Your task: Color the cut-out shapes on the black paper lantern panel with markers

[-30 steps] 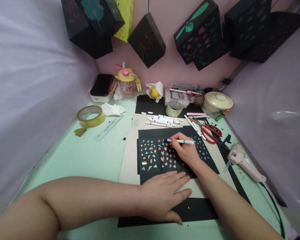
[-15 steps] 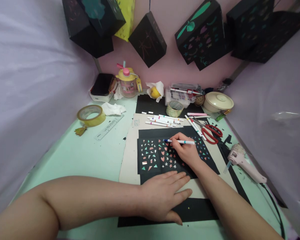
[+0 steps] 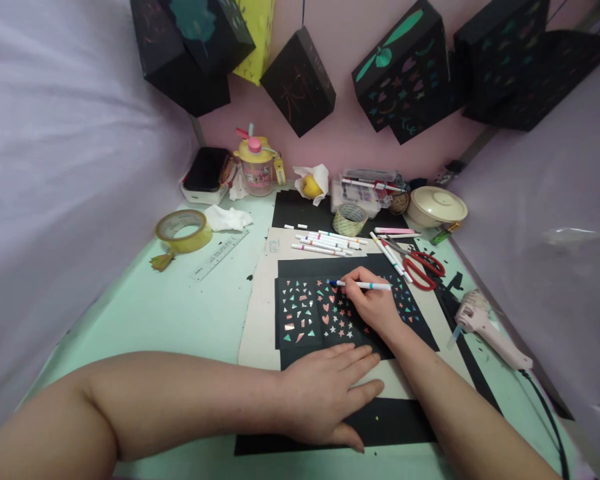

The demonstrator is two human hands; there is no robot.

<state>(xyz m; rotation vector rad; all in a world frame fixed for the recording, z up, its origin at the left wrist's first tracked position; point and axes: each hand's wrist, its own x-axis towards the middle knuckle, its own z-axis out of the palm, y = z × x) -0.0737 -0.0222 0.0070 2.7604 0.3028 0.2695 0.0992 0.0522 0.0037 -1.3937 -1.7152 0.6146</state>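
Observation:
My right hand (image 3: 373, 300) grips a white marker pen (image 3: 377, 286) with a light-blue band. Its dark blue tip end touches or hovers just over the black paper (image 3: 300, 269), near the star shapes; exact contact I cannot tell. Small triangles, hearts and stars in pink, green and silver cover that paper in panels. My left hand (image 3: 330, 393) lies flat with its fingers spread, across the lower edge of the black paper and the pale board (image 3: 260, 313) under it. Part of the pattern is hidden beneath my right hand.
Several white markers (image 3: 325, 243) lie beyond the paper. Red-handled scissors (image 3: 423, 270) and a glue gun (image 3: 490, 330) with a cord are on the right. Tape (image 3: 205, 233) and a ruler (image 3: 220, 255) lie left. A cup (image 3: 257, 173) and lidded bowl (image 3: 437, 207) stand behind; black boxes (image 3: 300, 87) hang above.
The camera view has shifted very slightly. Both hands stay in nearly the same place, with the marker at almost the same spot on the paper.

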